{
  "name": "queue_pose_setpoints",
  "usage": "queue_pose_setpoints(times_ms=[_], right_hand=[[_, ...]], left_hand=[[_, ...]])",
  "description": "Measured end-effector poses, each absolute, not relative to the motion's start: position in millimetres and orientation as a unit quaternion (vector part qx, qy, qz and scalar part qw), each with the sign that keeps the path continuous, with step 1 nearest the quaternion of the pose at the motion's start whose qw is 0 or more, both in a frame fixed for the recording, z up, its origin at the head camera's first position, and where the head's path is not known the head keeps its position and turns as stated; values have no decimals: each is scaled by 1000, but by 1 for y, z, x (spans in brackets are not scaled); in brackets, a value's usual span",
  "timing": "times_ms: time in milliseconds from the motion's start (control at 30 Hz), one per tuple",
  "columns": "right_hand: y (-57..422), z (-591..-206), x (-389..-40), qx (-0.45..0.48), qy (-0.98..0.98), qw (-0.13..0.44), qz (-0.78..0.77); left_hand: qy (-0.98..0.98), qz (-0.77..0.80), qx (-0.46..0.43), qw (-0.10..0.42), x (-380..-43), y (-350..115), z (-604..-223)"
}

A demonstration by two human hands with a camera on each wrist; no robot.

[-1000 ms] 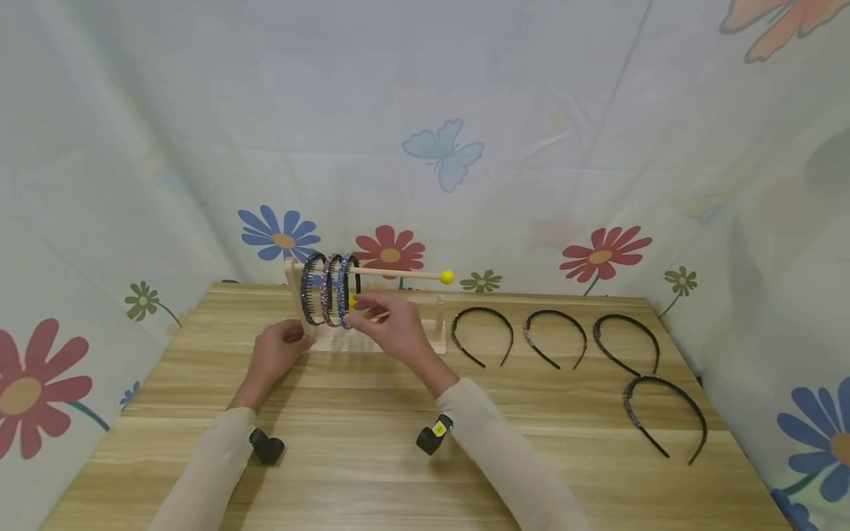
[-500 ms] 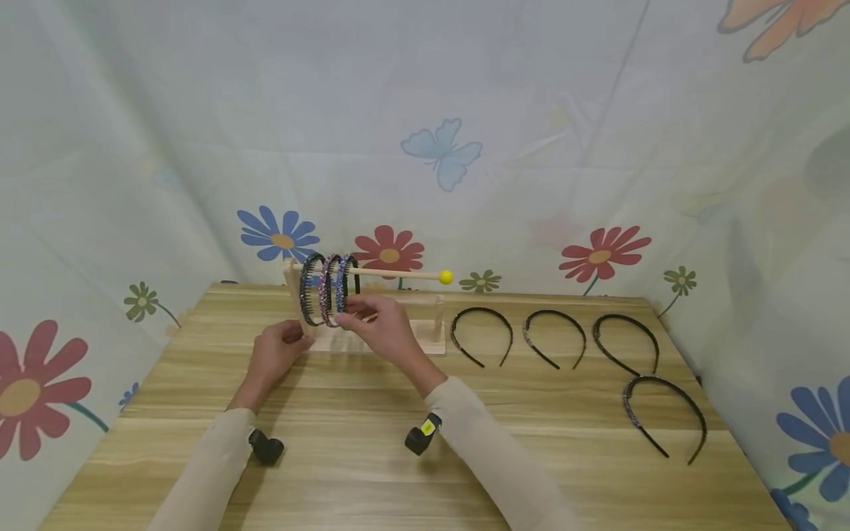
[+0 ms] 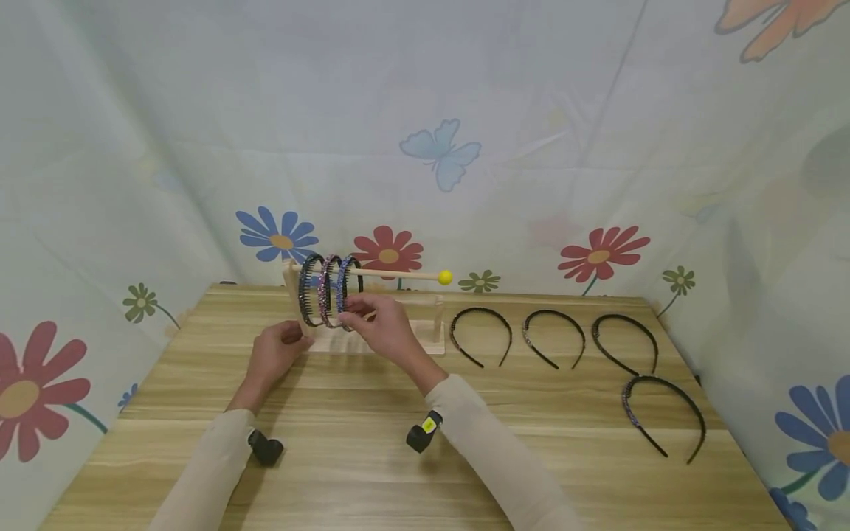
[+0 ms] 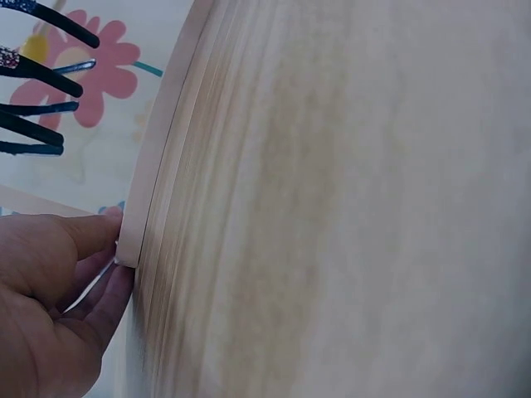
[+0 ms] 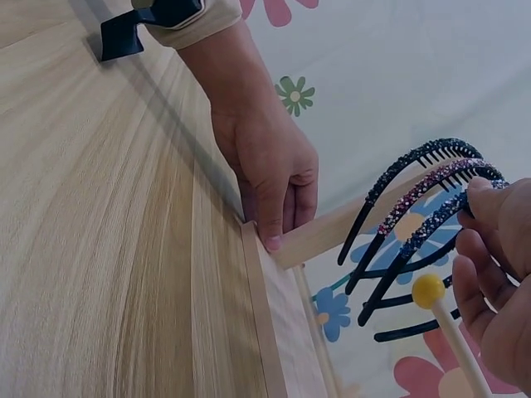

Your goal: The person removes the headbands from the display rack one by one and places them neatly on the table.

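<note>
Three beaded headbands hang on the upper rod of a wooden headband stand [image 3: 433, 344]: a dark one [image 3: 305, 296], a pink one [image 3: 324, 295] and a blue one [image 3: 341, 283] nearest the rod's free end. My right hand [image 3: 387, 328] pinches the front of the blue headband between thumb and fingers, as the right wrist view also shows. At the stand's left end, my left hand [image 3: 274, 355] grips the base's front corner. In the left wrist view its thumb and fingers lie on either side of the base edge [image 4: 139, 224].
A yellow ball [image 3: 445, 277] caps the rod's free end. Several more black headbands lie on the wooden table [image 3: 345, 457] to the right, one of them [image 3: 664, 419] closer to the front. A flowered cloth [image 3: 332, 110] hangs behind.
My right hand has shifted a little left, closer to the blue headband, and now covers a second yellow ball that showed earlier. My left hand stays at the stand's corner.
</note>
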State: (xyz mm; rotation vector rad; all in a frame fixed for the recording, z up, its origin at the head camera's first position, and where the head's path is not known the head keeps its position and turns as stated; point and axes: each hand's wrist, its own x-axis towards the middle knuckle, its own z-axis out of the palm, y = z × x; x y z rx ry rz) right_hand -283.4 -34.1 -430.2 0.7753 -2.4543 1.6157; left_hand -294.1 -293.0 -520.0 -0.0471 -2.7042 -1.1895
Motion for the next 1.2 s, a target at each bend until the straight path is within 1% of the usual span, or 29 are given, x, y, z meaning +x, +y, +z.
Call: queue_pose_setpoints(times_ms=[367,667,967,1200], right_hand=[[-22,-429,-284,258,-806,76,527],[-6,-421,-282,269,-794,82,539],[6,-421,-282,265,-798,101,532],[19,-422,-282,265,-798,116,529]], left_hand=[[-913,-396,-15,94,-292,-292,-521],[-912,-398,-18,94,-291,-291,-519],[-912,-398,-20,97,-291,-291,-518],[-912,-399,-18,90,-290,-292,-516]])
